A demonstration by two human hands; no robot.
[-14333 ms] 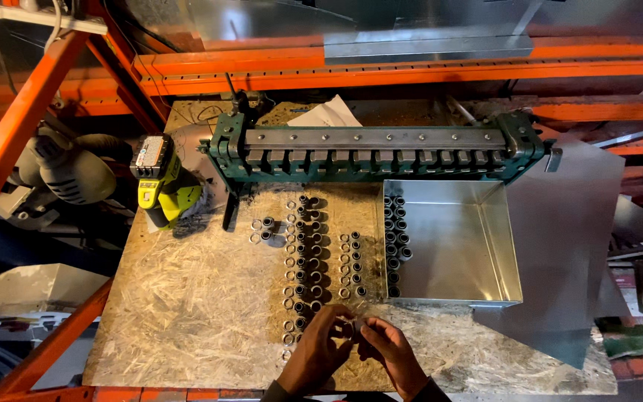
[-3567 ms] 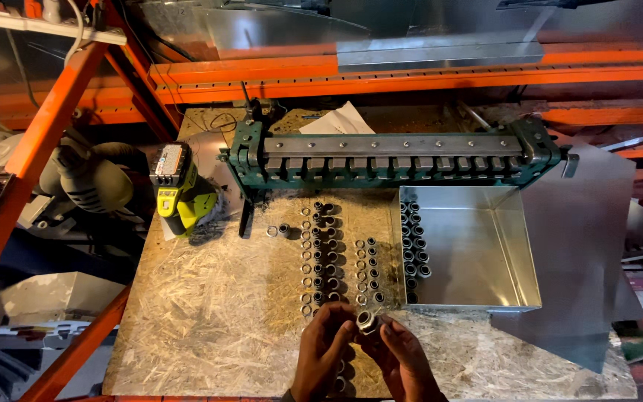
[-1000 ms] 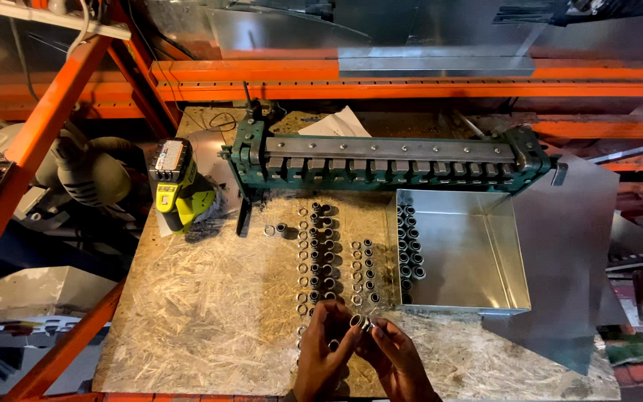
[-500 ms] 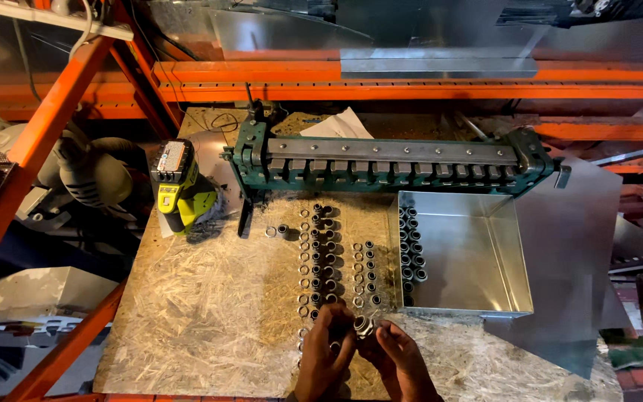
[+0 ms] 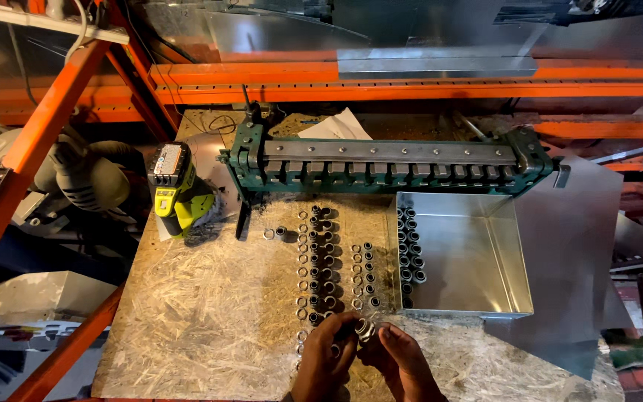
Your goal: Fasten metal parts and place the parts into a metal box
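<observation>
Fingertips of both hands meet at the near edge of the surface [image 5: 187,313], a sheet of pale chipboard, and between them sits a small metal ring [image 5: 364,328], grey with a dark bore. The left hand [image 5: 324,359] comes in from the lower left, its fingers [image 5: 344,327] curled over and pinched against the ring's left side. The right hand [image 5: 403,361] comes in from the lower right, its fingers [image 5: 382,336] closed against the ring's right side. So the ring is held up just off the board, clamped between the two sets of fingers, with its upper face showing between them.

Just beyond the hands run the rows of rings [image 5: 325,260], several straight columns of like pieces laid on the board and reaching away toward the far side. The nearest pieces of the columns lie just beside the left hand's knuckles. To the right of the columns stands a shallow metal tray [image 5: 478,260] of bright sheet, with one more column of rings lined against its left wall. Across the far side of the board lies a long green bending tool [image 5: 388,160]. Left of it rests a yellow-green cordless drill [image 5: 176,193]. Orange rack beams [image 5: 411,85] frame the scene above and at the left.
</observation>
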